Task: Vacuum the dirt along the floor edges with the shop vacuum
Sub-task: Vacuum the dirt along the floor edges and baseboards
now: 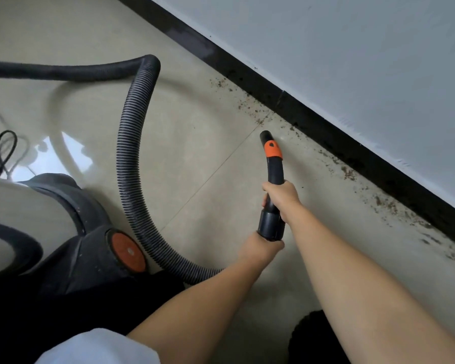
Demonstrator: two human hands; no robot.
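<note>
Shop vacuum (63, 227) at 9 o'clock; right hand (281, 197) and left hand (260, 248) grip nozzle (271, 158). Approaching dirt (258, 111) at 1 o'clock; next, sweep along baseboard (326, 132).

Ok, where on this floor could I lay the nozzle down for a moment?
Bare tile lies inside the hose loop, between it and the nozzle, and ahead of the loop below the baseboard. The strip by the baseboard is covered in dirt. Left is crowded: the vacuum and cord.
</note>
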